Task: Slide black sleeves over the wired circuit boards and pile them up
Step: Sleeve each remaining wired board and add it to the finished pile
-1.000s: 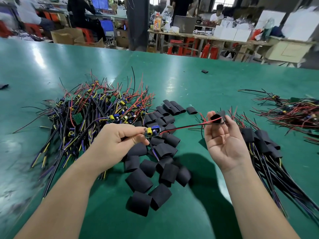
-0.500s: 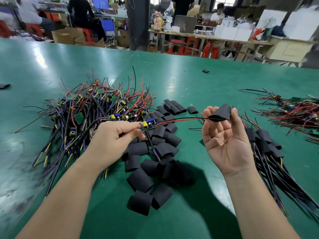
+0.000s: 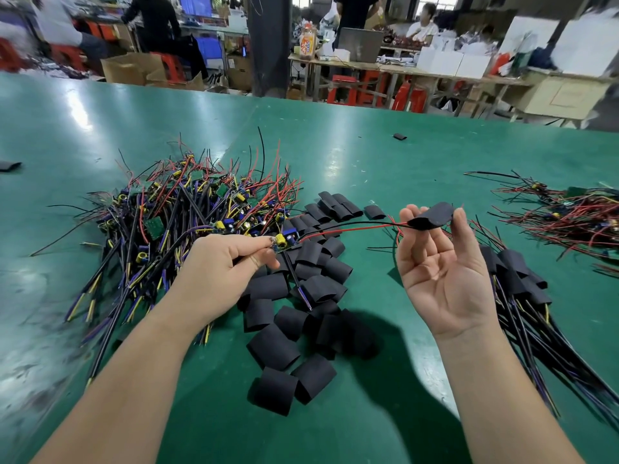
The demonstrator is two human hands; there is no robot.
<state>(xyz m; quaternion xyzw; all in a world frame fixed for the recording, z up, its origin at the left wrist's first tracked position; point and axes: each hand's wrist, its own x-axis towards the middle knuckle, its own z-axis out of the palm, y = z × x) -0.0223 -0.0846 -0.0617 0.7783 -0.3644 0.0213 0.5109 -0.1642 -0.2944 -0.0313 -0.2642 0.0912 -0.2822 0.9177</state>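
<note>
Centrally: left hand, fingers curled, pinching board above loose sleeves; right hand, palm up, fingertips pinching sleeve; board's wires reaching its mouth; bare boards heaped left; sleeved pile right; green table.

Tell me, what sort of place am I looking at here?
Most likely an electronics assembly workshop or small factory. A long green worktable carries a heap of wired circuit boards and a pile of black sleeves, and more benches with workers and cardboard boxes stand behind.
</note>
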